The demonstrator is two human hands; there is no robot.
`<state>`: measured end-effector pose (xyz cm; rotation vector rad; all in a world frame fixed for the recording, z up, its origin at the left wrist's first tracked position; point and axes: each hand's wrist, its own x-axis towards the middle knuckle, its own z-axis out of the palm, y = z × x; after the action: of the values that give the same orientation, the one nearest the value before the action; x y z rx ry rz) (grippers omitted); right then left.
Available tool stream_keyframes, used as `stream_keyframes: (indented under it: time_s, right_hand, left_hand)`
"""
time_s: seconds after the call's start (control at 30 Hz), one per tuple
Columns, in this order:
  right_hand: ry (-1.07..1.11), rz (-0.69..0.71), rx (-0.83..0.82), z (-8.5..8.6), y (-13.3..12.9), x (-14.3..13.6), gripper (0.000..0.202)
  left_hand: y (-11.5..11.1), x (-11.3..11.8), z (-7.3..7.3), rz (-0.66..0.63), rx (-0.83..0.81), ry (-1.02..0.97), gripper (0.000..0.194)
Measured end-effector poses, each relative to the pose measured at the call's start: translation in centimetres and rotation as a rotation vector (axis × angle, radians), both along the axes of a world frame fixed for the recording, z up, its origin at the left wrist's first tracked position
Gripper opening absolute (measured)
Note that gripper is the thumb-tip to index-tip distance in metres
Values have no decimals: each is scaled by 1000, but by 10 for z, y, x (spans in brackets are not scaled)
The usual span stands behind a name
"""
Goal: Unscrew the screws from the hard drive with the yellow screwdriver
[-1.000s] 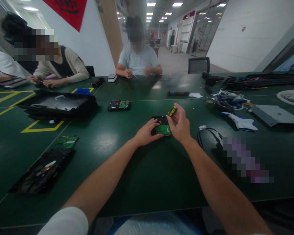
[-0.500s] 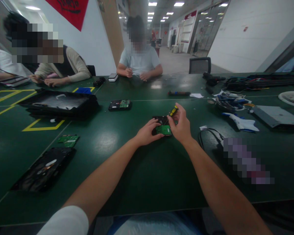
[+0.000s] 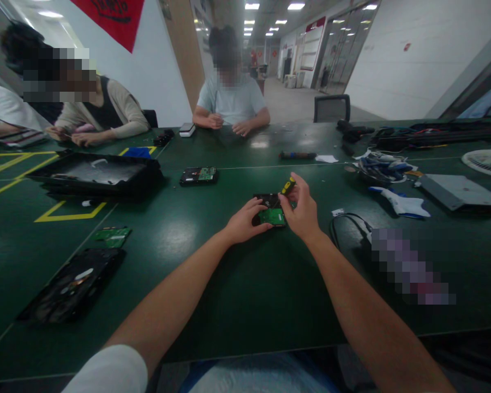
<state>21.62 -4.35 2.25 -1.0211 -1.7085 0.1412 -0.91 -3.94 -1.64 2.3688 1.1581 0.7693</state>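
Note:
A hard drive (image 3: 273, 216) with a green circuit board facing up lies on the table in front of me. My left hand (image 3: 249, 219) is closed around its left side, thumb along the near edge and fingers at the far edge. In my right hand (image 3: 299, 208) is a screwdriver with a yellow and black handle (image 3: 287, 186), pinched between thumb and fingers and tilted over the drive's right side. The screwdriver's tip is too small and covered to make out.
Another hard drive (image 3: 198, 175) lies beyond my left hand. At the left are a black drive casing (image 3: 76, 284), a green circuit board (image 3: 112, 236) and a black tray (image 3: 102, 172). At the right are a cable (image 3: 335, 222), gloves (image 3: 401, 202) and a metal box (image 3: 460, 191). Co-workers sit opposite.
The view has shifted very slightly. Both my hands keep the same hold on the drive and screwdriver. A hand of the person opposite has moved a little.

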Motion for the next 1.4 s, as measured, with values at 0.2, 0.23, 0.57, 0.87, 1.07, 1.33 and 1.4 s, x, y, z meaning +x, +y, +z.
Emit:
stream_keyframes:
  time_s: [0.2,0.23,0.57,0.87,1.07,1.33,1.4]
  right_hand:
    - [-11,-4,13,0,0,0,65]
    - [-7,-1,9,-1,0,0,65]
    - [37,50,-22,-2,1,1,66]
    - [27,52,-31,-2,1,2,66]
    - [30,64,-26,-3,2,2,66]
    - [22,92,-36,-2,2,2,65]
    - [0,74,-26,0,2,1,65]
  left_hand:
    - [0,0,-1,5,-5,2,67]
    - [0,0,-1,5,-4,0,67]
    - [0,0,0,3,0,8,69]
    - [0,0,0,4,-4,-9,68]
    - [-1,0,0,13,-5,1,67]
    - [-1,0,1,3,1,5,68]
    - [-1,0,1,10,0,11,68]
